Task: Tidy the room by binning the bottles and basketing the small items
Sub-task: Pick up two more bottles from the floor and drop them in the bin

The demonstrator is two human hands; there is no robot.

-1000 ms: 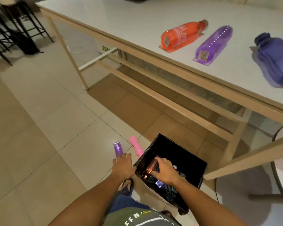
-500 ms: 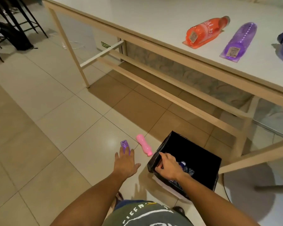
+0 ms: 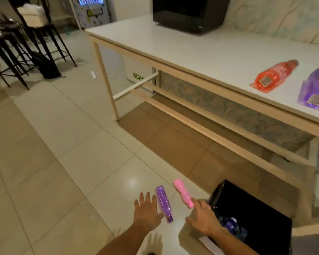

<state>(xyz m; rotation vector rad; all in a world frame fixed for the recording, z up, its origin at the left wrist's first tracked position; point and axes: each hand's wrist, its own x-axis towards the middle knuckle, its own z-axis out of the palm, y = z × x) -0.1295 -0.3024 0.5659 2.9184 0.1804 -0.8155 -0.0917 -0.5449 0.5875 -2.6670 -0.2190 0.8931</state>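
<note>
A purple bottle (image 3: 164, 203) and a pink bottle (image 3: 183, 193) lie on the floor (image 3: 81, 162) beside the black bin (image 3: 265, 214). The left hand (image 3: 146, 212), fingers spread, hovers just beside the purple one; the right hand (image 3: 203, 217), fingers loose, reaches the pink one's end. Two more bottles, orange (image 3: 273, 75) and purple (image 3: 316, 88), lie on the tabletop (image 3: 201, 52).

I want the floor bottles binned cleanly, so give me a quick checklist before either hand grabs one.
1. Left hand free: ok, open beside the purple bottle.
2. Right hand free: ok, fingers straight, reaching toward the pink bottle.
3. Both bottles reachable: ok, lying flat on the tiles.
4. Bin mouth open: ok.
5. Room left in bin: cannot tell, dark inside.
6. Orange bottle on the table: not ok.
</note>
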